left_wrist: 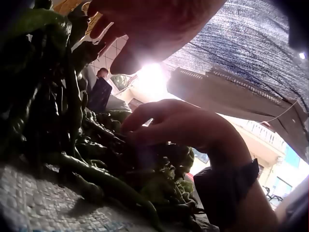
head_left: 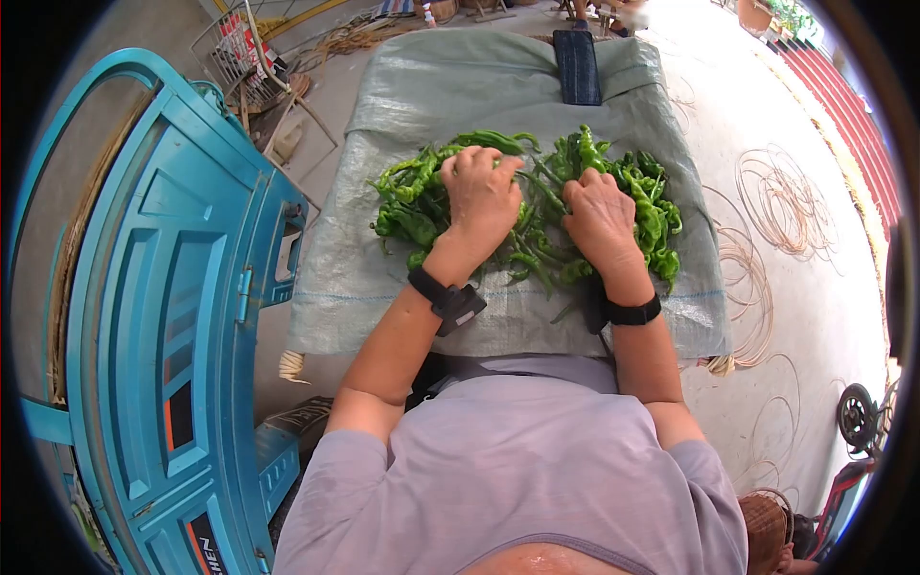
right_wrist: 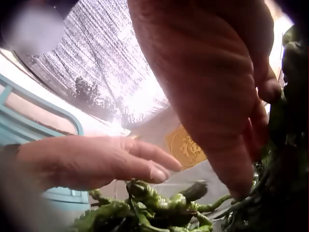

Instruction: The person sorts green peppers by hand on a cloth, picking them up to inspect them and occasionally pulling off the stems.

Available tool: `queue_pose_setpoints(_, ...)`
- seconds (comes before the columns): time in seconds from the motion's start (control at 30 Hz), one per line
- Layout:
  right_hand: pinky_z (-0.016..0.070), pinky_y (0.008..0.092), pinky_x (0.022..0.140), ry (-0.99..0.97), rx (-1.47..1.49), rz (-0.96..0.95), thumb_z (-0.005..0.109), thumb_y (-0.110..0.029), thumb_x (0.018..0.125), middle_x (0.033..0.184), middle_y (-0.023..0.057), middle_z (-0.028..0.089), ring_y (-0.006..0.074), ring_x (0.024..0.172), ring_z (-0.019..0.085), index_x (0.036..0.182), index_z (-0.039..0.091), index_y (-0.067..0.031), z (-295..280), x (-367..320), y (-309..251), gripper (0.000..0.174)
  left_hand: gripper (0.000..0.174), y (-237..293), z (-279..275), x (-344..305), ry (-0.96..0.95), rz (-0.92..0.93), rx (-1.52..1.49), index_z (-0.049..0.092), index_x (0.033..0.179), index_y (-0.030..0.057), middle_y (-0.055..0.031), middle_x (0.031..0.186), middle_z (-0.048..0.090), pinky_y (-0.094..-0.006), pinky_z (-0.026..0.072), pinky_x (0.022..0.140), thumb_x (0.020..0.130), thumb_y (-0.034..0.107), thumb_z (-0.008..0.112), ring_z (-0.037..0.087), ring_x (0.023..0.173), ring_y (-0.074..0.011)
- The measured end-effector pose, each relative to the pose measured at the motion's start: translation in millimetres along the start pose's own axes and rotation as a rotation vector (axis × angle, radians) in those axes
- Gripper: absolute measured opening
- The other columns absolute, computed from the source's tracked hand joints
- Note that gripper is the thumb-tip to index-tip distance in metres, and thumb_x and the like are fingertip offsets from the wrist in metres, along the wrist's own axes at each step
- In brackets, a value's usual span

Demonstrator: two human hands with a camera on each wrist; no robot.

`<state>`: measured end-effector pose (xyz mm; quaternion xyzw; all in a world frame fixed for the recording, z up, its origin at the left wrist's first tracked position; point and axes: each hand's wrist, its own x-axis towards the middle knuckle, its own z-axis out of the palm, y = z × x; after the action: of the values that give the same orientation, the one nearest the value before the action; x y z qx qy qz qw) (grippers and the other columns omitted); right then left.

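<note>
Long, wrinkled green peppers (head_left: pixel 414 226) lie in a broad pile on a grey-green woven sheet (head_left: pixel 431 96) in front of me. My left hand (head_left: pixel 482 192) is over the left half of the pile, its fingers spread and reaching forward. From the right wrist view, the left hand (right_wrist: pixel 96 162) looks fairly flat, just above some peppers (right_wrist: pixel 154 203). On the right half, my right hand (head_left: pixel 602 216) has bent fingers in among the peppers. Its thumb and finger come together at a green pepper in the left wrist view; the fingertips are partly hidden. Each wrist wears a black strap.
A blue metal vehicle panel (head_left: pixel 182 287) stands close on my left. A dark folded cloth (head_left: pixel 576 67) lies at the sheet's far edge. Coils of thin cane (head_left: pixel 786 201) lie on the floor to the right. A wicker basket (head_left: pixel 765 532) is at lower right.
</note>
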<state>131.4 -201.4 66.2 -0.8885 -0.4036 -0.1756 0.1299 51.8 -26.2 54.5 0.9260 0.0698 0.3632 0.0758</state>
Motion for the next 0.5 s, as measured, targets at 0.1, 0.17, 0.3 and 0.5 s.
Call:
queue_pose_setpoints(0.1, 0.0536, 0.0395, 0.073, -0.062, -0.136, -0.026, 0.069, -0.005, 0.072, 0.097, 0.0103, 0.06, 0.03, 0.096, 0.06, 0.088, 0.069, -0.0073, 19, 2, 0, 0.016, 0.025, 1, 14, 1, 0.041, 0.064, 0.003, 0.073, 0.106, 0.0145, -0.0048, 0.108, 0.065, -0.0513, 0.0283, 0.111, 0.082, 0.011, 0.069, 0.052, 0.12, -0.0271)
queue_pose_setpoints(0.17, 0.0514, 0.0406, 0.07, 0.076, -0.087, -0.112, 0.066, -0.005, 0.073, 0.096, 0.0105, 0.06, 0.03, 0.095, 0.06, 0.084, 0.067, -0.0077, 33, -2, 3, 0.011, 0.024, 3, 17, 2, -0.008, 0.077, -0.062, 0.073, 0.105, 0.0131, -0.0053, 0.107, 0.066, -0.0506, 0.0293, 0.11, 0.082, 0.011, 0.069, 0.054, 0.117, -0.0264)
queue_pose_setpoints(0.3, 0.0473, 0.0454, 0.068, 0.213, 0.045, -0.059, 0.063, -0.011, 0.079, 0.086, 0.0114, 0.06, 0.0307, 0.088, 0.063, 0.08, 0.063, -0.0081, 36, -3, 3, 0.003, 0.025, 4, 30, -7, -0.093, 0.079, -0.255, 0.071, 0.107, 0.0121, -0.0067, 0.101, 0.068, -0.045, 0.0385, 0.1, 0.082, 0.01, 0.068, 0.06, 0.104, -0.0284)
queue_pose_setpoints(0.5, 0.0483, 0.0441, 0.071, 0.063, 0.498, 0.193, 0.065, -0.026, 0.085, 0.086, 0.0103, 0.063, 0.032, 0.084, 0.065, 0.083, 0.064, -0.0078, -19, 9, -20, 0.019, 0.037, 14, 15, -9, -0.158, 0.036, -0.398, 0.064, 0.118, 0.0125, -0.0068, 0.093, 0.068, -0.045, 0.0425, 0.09, 0.081, 0.01, 0.07, 0.06, 0.095, -0.0298)
